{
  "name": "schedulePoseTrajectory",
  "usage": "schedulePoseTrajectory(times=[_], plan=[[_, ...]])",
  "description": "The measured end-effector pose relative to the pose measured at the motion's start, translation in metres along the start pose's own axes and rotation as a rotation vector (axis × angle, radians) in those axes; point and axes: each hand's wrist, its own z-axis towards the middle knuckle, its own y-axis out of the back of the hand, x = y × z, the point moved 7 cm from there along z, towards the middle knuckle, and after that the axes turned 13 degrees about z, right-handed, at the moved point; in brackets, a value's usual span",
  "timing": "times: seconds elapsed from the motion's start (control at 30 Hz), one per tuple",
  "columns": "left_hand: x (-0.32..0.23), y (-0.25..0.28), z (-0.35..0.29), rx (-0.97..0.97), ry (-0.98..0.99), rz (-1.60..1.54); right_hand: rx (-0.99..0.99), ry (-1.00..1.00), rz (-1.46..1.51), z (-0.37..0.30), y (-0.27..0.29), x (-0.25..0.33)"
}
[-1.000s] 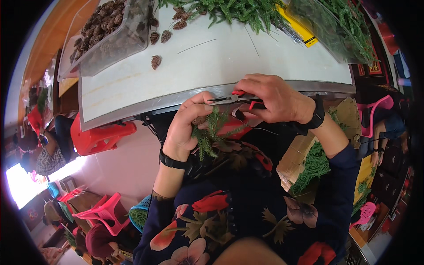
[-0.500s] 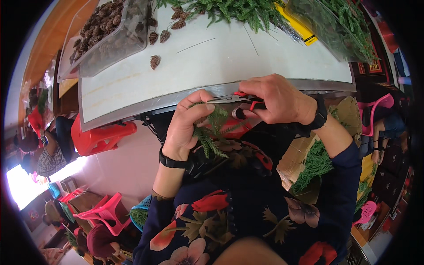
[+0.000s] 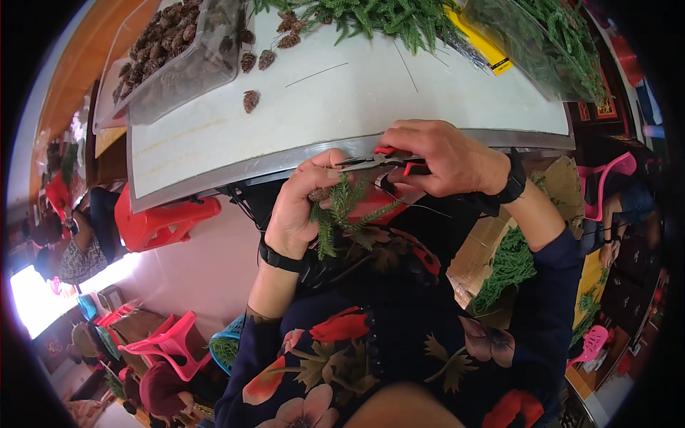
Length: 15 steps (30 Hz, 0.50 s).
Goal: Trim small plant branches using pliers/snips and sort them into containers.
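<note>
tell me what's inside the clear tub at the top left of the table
The tub holds brown pine cones, heaped at its far end. Its glare-clouded near wall hides the bottom.

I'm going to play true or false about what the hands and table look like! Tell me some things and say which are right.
1. The right hand grips red-handled pliers. True.
2. The left hand holds a small green fir sprig. True.
3. The clear plastic tub is full of apples. False: it holds brown pine cones.
4. The white tabletop has loose brown pine cones lying on it. True.
5. Both wrists are bare. False: each wears a black band.
</note>
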Motion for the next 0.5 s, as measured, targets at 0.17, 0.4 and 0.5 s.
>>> schedulePoseTrajectory(times=[0.17, 0.4, 0.5], plan=[[0.004, -0.008, 0.0, 0.027, 0.059, -0.159, -0.021, 0.095, 0.033, 0.005, -0.004, 0.0], [0.008, 0.003, -0.006, -0.255, 0.057, -0.053, -0.021, 0.017, -0.011, 0.001, -0.006, 0.0], [-0.003, -0.016, -0.007, -0.23, 0.024, 0.012, -0.036, -0.064, -0.001, -0.001, -0.005, -0.005]])
